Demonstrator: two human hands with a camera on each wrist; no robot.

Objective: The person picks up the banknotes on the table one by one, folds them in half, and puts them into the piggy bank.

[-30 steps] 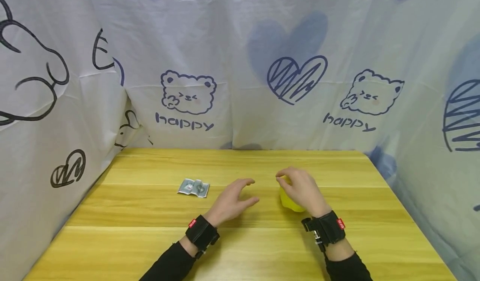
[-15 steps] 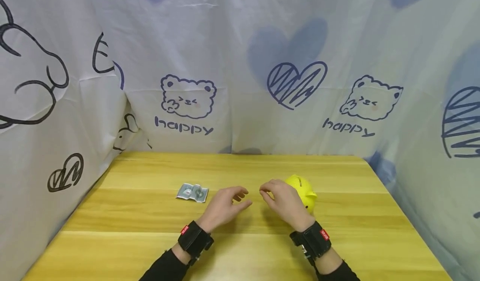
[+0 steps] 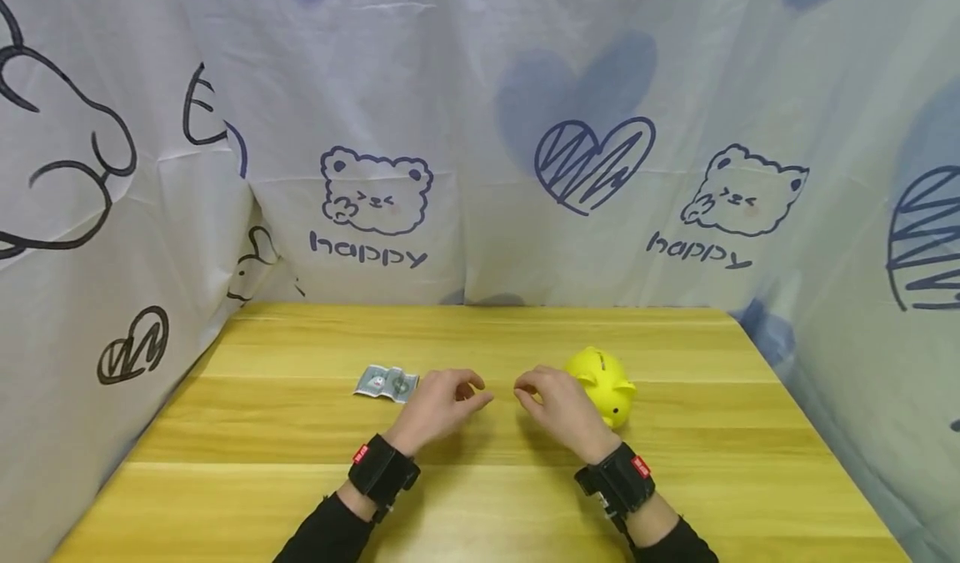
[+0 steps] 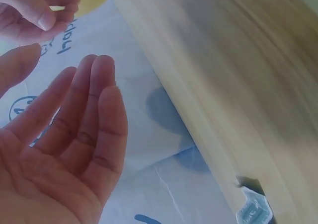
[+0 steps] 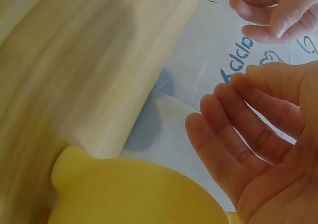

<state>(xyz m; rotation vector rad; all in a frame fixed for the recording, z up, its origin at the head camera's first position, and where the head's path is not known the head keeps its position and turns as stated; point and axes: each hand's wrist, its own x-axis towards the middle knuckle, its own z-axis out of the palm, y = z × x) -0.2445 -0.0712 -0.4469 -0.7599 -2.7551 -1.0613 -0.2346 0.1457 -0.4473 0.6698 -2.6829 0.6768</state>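
A yellow piggy bank (image 3: 601,382) with a coin slot on top, ears and a dark eye stands on the table's right half. Just left of it, my right hand (image 3: 564,409) hovers with relaxed, slightly bent fingers and nothing in them; the right wrist view shows the bank's rounded yellow side (image 5: 134,194) beside the palm. My left hand (image 3: 437,406) faces the other across a small gap, palm inward and bare, as the left wrist view shows its loose fingers (image 4: 102,100). Behind its knuckles lies a creased grey-green banknote (image 3: 381,383), its right edge overlapped by the hand.
The wood-grain table (image 3: 480,513) carries all of this. A white cloth (image 3: 465,129) printed with hearts, bear faces and lettering hangs behind the table and along both sides. Each wrist wears a black strap (image 3: 384,471) with a red tag.
My right hand has come off the piggy bank, moving left and nearer me, so the bank's top and face now show. My left hand has shifted slightly left, overlapping the banknote's edge.
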